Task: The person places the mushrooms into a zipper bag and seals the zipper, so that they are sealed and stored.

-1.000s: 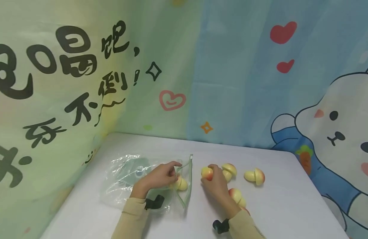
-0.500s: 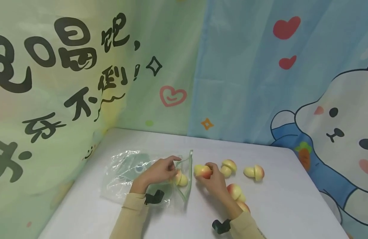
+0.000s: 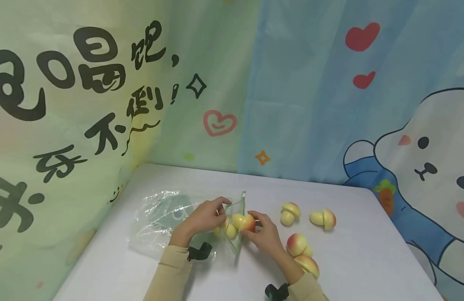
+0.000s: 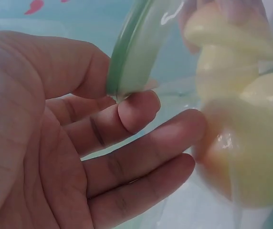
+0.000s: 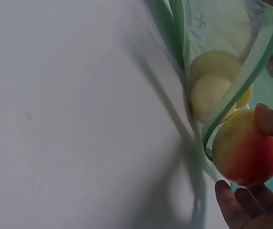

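My left hand [image 3: 203,216] pinches the green zip edge [image 4: 127,52] of a clear plastic zip bag [image 3: 153,225], thumb on one side and index fingertip on the other. At the bag's mouth, my right hand [image 3: 267,235] grips a toy mushroom [image 3: 248,223] by its red-and-yellow cap. That mushroom's pale stem points left, past the green edge. Behind the film sits another mushroom [image 5: 210,90], close to my left fingers. In the left wrist view its rounded cap [image 4: 241,157] shows through the plastic, beside the other fingertips.
Right of the hands, one mushroom [image 3: 290,213] and a second mushroom [image 3: 323,219] lie on the white table [image 3: 352,259]. Nearer the right forearm are two more, an upper mushroom [image 3: 298,244] and a lower mushroom [image 3: 307,265]. A printed cloth [image 3: 292,125] hangs behind the table.
My right hand has picked up the mushroom and carried it left to the bag's mouth, its stem turned toward the opening. My left hand keeps its hold on the bag's edge.
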Demonstrator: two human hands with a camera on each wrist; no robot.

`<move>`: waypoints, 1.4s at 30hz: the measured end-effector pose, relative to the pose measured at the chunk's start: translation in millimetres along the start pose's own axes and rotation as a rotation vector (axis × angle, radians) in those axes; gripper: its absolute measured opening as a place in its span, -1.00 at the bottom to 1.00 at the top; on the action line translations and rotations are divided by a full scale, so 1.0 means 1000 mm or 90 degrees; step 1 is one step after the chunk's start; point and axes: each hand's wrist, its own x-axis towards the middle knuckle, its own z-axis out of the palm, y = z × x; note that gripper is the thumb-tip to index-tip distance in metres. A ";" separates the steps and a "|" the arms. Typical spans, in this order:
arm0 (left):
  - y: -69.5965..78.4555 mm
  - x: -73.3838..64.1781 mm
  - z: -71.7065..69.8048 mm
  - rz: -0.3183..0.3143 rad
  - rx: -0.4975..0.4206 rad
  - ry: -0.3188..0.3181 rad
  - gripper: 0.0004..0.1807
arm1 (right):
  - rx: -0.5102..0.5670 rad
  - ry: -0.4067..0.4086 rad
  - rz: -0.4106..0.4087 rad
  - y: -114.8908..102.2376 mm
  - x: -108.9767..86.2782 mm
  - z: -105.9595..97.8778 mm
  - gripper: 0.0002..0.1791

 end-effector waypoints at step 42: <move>0.008 -0.001 0.001 -0.009 -0.026 0.014 -0.63 | -0.096 -0.028 -0.123 -0.008 -0.003 -0.020 -0.51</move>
